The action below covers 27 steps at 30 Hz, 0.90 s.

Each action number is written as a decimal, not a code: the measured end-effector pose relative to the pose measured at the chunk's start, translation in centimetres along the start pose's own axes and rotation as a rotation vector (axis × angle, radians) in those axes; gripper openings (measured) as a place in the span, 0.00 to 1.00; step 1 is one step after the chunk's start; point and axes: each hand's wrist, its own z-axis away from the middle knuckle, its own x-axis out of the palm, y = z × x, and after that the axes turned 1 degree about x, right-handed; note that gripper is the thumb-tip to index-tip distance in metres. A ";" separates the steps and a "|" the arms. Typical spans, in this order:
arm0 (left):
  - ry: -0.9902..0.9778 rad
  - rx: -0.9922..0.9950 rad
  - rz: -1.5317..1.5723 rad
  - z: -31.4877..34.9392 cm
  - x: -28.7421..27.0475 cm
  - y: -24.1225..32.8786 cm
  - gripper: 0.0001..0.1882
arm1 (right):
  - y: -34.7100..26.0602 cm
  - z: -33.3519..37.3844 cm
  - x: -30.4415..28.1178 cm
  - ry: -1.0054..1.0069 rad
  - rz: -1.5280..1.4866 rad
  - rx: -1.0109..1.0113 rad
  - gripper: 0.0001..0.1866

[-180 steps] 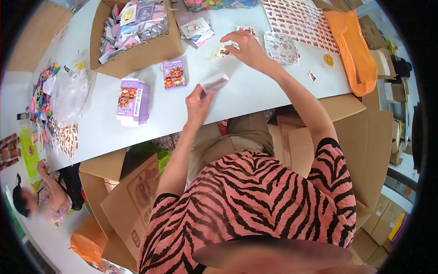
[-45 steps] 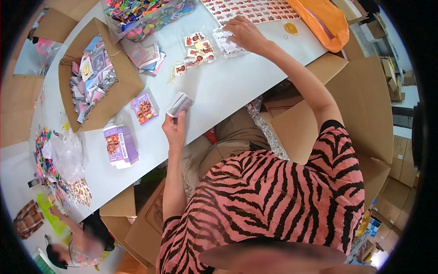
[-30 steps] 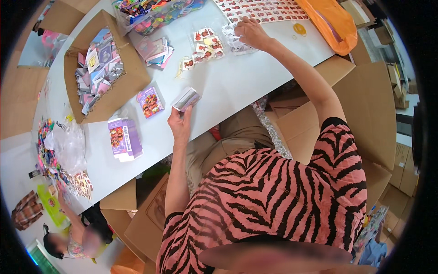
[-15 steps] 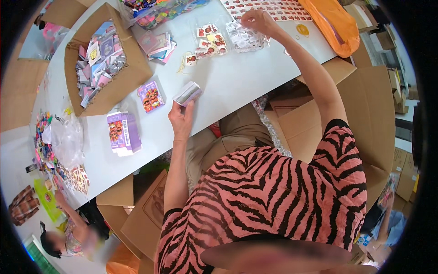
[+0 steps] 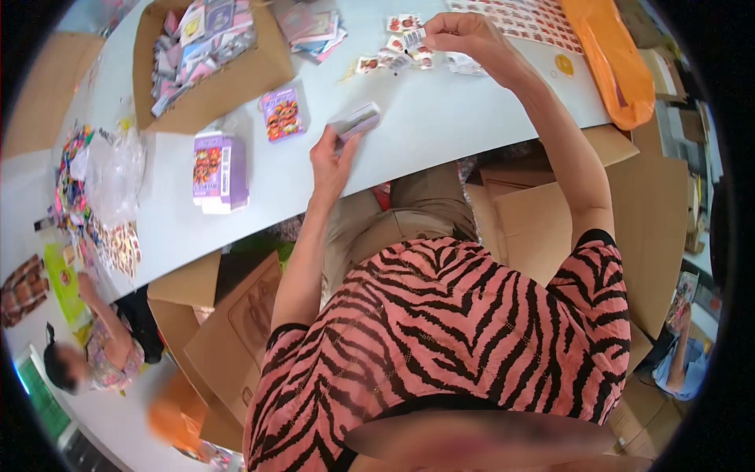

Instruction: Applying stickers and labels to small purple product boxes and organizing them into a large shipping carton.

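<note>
My left hand grips a small lilac-and-white box, tilted just over the table's near side. Between the thumb and fingers of my right hand is a small white label with dark bars. Beneath and beside it lie small picture stickers and a pile of white labels, partly hidden by that hand. Left of the held box, a purple printed pack lies flat. A larger open purple carton stands farther left.
A cardboard box full of small cards stands at the back left, with loose cards beside it. An orange bag and sticker sheets lie at the right. Open cartons flank my legs. A co-worker sits at left.
My right hand has lifted from the white label pile with one label and moved left toward the picture stickers. My left hand still holds the small box. The whole view has shifted.
</note>
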 end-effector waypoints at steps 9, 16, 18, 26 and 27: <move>-0.023 -0.022 -0.042 -0.1 0.0 1.2 0.11 | -2.4 0.3 6.6 -0.045 0.180 -0.237 0.04; -0.007 -0.011 -0.018 0.1 0.0 0.2 0.10 | -1.7 0.4 9.0 -0.026 0.465 -0.524 0.04; -0.080 -0.043 -0.063 0.0 -0.1 0.2 0.14 | -1.3 0.6 9.3 -0.024 0.513 -0.559 0.04; -0.030 -0.006 -0.039 -0.1 0.4 0.2 0.11 | -1.3 0.5 8.5 0.016 0.448 -0.628 0.04; 0.017 0.027 0.005 -0.1 0.5 0.3 0.10 | -1.3 0.3 7.9 0.020 0.457 -0.627 0.04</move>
